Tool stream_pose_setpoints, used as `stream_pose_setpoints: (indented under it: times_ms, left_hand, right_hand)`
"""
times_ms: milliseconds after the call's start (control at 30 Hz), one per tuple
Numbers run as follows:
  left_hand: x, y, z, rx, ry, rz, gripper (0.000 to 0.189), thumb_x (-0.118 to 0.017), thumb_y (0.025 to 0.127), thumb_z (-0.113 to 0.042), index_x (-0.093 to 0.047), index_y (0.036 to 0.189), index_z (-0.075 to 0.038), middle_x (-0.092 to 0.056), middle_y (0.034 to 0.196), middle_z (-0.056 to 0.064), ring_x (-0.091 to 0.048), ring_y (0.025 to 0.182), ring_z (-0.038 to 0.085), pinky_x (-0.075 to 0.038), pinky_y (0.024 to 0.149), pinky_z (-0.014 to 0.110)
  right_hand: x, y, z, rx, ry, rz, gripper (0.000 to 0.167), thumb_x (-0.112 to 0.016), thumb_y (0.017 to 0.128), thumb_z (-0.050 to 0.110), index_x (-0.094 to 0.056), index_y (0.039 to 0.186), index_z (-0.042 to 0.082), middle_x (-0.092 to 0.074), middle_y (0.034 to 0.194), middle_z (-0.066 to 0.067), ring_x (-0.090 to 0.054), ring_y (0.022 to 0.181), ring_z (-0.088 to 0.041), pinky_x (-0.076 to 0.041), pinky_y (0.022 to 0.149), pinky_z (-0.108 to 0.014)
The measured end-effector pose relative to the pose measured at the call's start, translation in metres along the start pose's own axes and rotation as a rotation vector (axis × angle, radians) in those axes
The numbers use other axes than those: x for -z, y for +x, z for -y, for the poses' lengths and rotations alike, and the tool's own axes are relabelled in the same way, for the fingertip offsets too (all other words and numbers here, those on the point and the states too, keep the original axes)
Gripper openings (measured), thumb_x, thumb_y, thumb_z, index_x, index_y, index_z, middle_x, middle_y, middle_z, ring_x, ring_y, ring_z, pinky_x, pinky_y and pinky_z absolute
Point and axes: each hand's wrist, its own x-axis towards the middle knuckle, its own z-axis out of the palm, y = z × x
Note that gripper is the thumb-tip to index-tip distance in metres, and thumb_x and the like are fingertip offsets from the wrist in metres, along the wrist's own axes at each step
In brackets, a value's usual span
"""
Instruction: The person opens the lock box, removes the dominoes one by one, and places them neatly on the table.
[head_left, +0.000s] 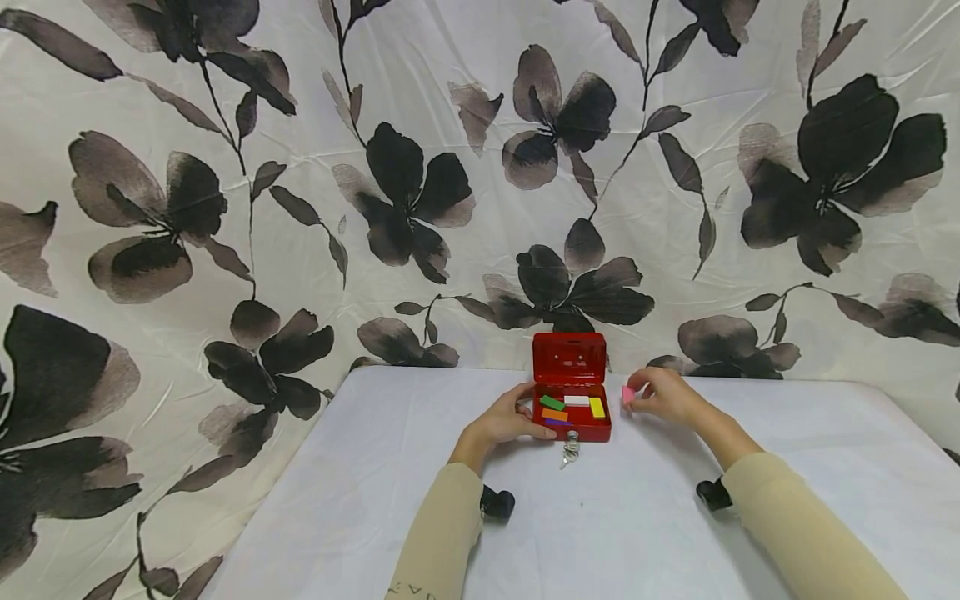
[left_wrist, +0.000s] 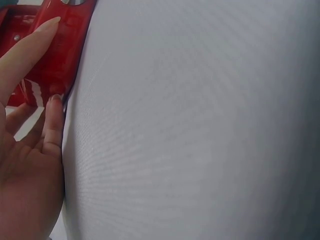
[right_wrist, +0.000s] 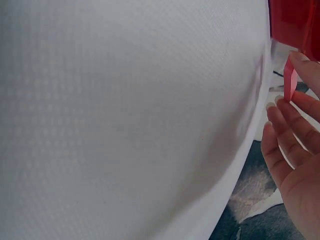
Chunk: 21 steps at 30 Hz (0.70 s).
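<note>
Right hand (head_left: 663,398): pinching one pink block (right_wrist: 288,82), thin and flat-sided, just beside the box at its 3 o'clock; presumably light and firm, best taken by its narrow edges. Left hand (head_left: 508,421): gripping a red cash box (head_left: 595,434) at 8 to 9 o'clock, thumb along the front wall; glossy, likely painted metal, stiff, rather slippery, best steadied at a corner. Contents, small rectangular pieces: green block (head_left: 552,402), 10 o'clock; white block (head_left: 577,401), 12; yellow block (head_left: 597,407), 3; orange block (head_left: 554,414), 8; blue block (head_left: 557,422), 7. Lid (head_left: 569,357): raised, 12 o'clock. Keys (head_left: 572,451): metallic, 6 o'clock. Counter (head_left: 600,533): white, finely textured covering. Backdrop (head_left: 465,58): creased floral cloth, 12 o'clock.
</note>
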Motion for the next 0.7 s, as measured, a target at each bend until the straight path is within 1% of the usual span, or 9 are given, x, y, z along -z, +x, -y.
stream_pose_setpoints:
  times_ms: [233,467,700]
  left_hand:
    - [0.0,-0.0002,-0.0005,0.015,0.016,-0.007,0.096,-0.093,0.073,-0.023,-0.043,0.155,-0.026,-0.052,0.148,0.001,-0.047,0.13,0.027,-0.053,0.099,0.046]
    - [-0.0004,0.0001,-0.0002,0.011,0.006,-0.007,0.093,-0.093,0.075,-0.02,-0.044,0.154,-0.021,-0.053,0.146,0.004,-0.047,0.124,0.027,-0.053,0.099,0.047]
    - [-0.0004,-0.0012,-0.0014,0.012,0.019,-0.013,0.095,-0.093,0.074,-0.022,-0.043,0.155,-0.025,-0.052,0.148,0.002,-0.046,0.129,0.027,-0.052,0.101,0.048]
  right_hand:
    - [-0.0038,0.0027,-0.0042,-0.026,0.005,0.009,0.032,-0.084,0.084,0.013,-0.069,0.107,-0.005,-0.069,0.095,-0.012,-0.061,0.081,-0.022,-0.053,0.074,-0.034]
    - [-0.0066,0.005,-0.0063,-0.04,-0.005,0.013,0.033,-0.084,0.084,0.016,-0.07,0.107,-0.004,-0.07,0.098,-0.012,-0.062,0.084,-0.023,-0.057,0.082,-0.044]
    - [-0.0076,0.0077,-0.005,-0.039,0.001,0.027,0.033,-0.084,0.085,0.015,-0.07,0.108,-0.004,-0.07,0.097,-0.012,-0.06,0.084,-0.025,-0.056,0.081,-0.043]
